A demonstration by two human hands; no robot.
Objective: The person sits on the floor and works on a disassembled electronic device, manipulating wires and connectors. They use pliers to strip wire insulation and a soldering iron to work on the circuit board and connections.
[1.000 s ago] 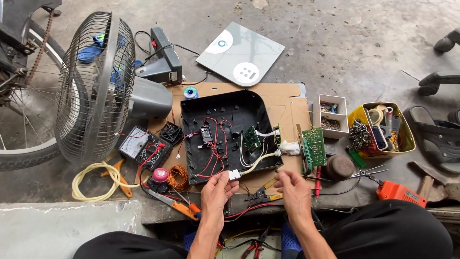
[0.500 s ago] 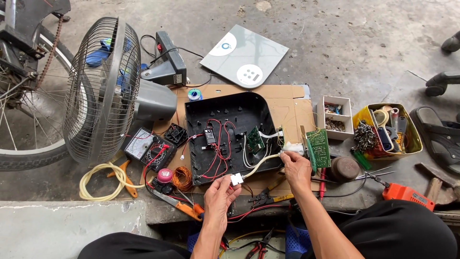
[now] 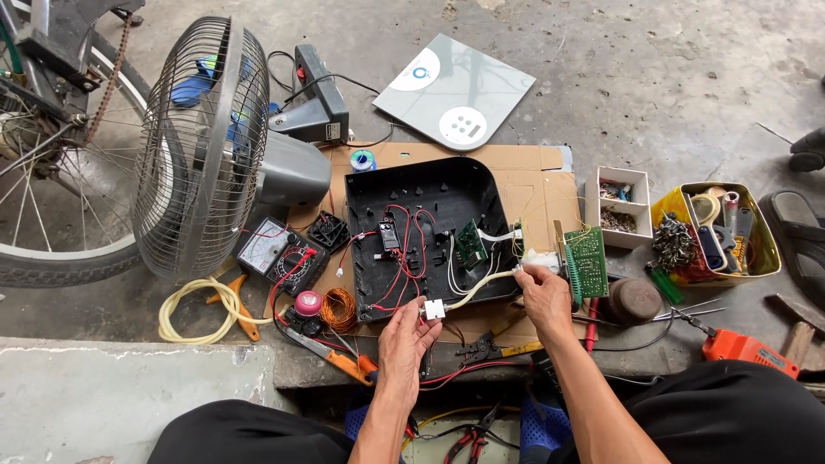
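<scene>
A: The small white plastic connector block (image 3: pixel 434 310) sits at the near edge of the black plastic housing shell (image 3: pixel 427 234), pinched between the fingertips of the person's left hand (image 3: pixel 404 346). A bundle of white wires (image 3: pixel 478 287) runs from it toward the right hand (image 3: pixel 543 296).

B: And the right hand is closed on what?

A: Its fingers are pressed together on the far end of that white bundle, just beside the green rectangular circuit board (image 3: pixel 586 261) standing on edge. The risk, as it looks, is strain: both hands hold one short lead, so a pull could tear a wire out of the block or off its solder joint.

B: Anything nearby that could snag?

A: The thin red wires (image 3: pixel 404 258) loop loosely inside the shell, touching the left hand's reach; a fingertip could hook one. The smaller green board (image 3: pixel 470 243) lies unsecured among them and could be dragged. Further out, the coil of copper wire (image 3: pixel 341 309) and the analogue multimeter with its black case (image 3: pixel 277 255) lie near the left wrist, and an elbow shift could knock them.
</scene>
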